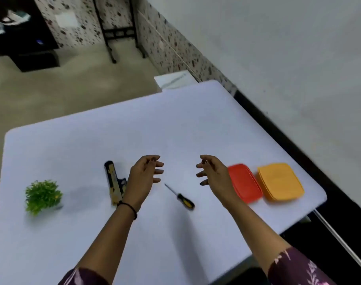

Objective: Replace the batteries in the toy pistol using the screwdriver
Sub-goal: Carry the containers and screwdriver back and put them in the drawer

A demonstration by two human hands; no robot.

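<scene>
So, toy pistol [114, 183] lies flat on the counter [175, 124], at about 9 o'clock from your left hand [143, 177], partly hidden behind that wrist. Screwdriver [180, 197] sits between your forearms, at 6 o'clock from the gap between the hands, tip pointing to 10 o'clock. Both hands hover above the counter, fingers loosely curled and spread, each grip open and empty; right hand [213, 175] is well clear of the pistol.

Looks like nothing's started yet. Take the pistol with the left hand and turn it to expose the battery cover; I can't see a screw from here. Take the screwdriver by its black-and-yellow handle with the right hand. Keep the tip square in the screw head.

Red lid [245, 183] and orange lid [280, 182] sit at 3 o'clock, small green plant [43, 196] far out at 9. No batteries visible.
</scene>
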